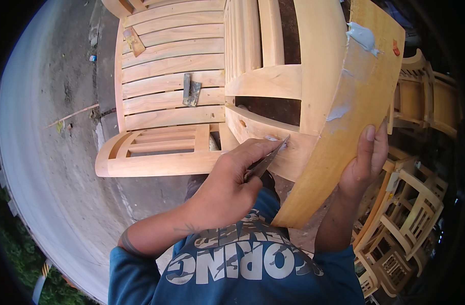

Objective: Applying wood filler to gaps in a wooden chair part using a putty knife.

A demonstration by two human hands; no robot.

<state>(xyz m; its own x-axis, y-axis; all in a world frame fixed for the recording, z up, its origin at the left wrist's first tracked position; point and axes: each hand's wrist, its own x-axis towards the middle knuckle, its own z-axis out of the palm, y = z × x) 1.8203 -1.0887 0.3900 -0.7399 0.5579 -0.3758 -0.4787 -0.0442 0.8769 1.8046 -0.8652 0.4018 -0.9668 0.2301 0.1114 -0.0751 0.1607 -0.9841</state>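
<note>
My left hand (236, 175) is closed around a thin putty knife (265, 165). Its tip meets the lower back rail (265, 124) of a pale, unfinished wooden bench, beside a small smear of whitish filler (271, 138). Fingers of my right hand (367, 160) wrap the right edge of a wide wooden board (339, 137), held slanting in front of the bench. On the board sit a thick white dab of putty (364, 38) near the top and thinner smears lower down. The thumb lies on its face; the other fingers are partly hidden behind it.
On the slatted panel (171, 61) rest a dark, stained scraper (192, 91) and a small wooden-coloured scraper (134, 41). More unfinished wooden chairs (403, 213) are piled at the right. Concrete ground (75, 137) spreads to the left, with a thin stick (72, 116) on it.
</note>
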